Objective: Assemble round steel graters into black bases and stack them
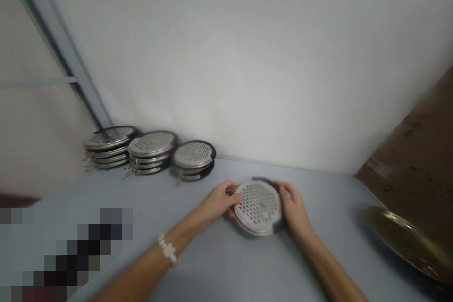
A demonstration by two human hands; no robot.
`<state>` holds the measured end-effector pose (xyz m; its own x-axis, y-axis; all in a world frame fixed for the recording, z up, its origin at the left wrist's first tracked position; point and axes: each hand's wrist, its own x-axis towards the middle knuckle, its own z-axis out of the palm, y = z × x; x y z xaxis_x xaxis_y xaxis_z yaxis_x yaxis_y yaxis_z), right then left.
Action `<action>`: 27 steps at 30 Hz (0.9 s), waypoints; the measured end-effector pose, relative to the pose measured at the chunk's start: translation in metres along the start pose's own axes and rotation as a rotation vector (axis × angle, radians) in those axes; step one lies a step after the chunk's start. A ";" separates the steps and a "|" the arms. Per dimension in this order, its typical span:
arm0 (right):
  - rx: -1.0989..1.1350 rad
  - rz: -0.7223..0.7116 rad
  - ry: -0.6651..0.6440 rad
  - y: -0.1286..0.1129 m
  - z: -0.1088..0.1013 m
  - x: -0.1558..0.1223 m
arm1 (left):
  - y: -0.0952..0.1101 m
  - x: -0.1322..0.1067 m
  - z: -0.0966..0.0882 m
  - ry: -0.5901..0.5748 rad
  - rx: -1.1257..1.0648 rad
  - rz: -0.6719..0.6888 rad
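Between my two hands is a flat, round metal case with a perforated silver top and black edging along its right side. My left hand pinches its left edge, the thumb lying on top. Fingers of my right hand are closed around the black right edge. The case is tilted slightly towards me, just over the grey tabletop; whether it touches the surface I cannot tell. Its underside is hidden.
Along the wall stand a left stack, a middle stack and a shorter right stack of similar cases, with small metal clasps on their left sides. A shiny gold tray lies at the right, near a cardboard box.
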<state>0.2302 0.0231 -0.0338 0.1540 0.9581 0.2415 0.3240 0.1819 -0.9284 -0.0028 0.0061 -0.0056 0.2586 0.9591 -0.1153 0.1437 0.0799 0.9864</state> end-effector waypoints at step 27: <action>0.581 0.341 -0.140 -0.012 -0.016 0.009 | 0.016 -0.014 0.017 0.281 0.354 0.389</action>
<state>0.2427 0.0256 -0.0158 0.0235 0.9954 -0.0934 -0.2804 -0.0831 -0.9563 0.0124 -0.0107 0.0093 0.1000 0.9389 0.3293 0.4110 -0.3404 0.8457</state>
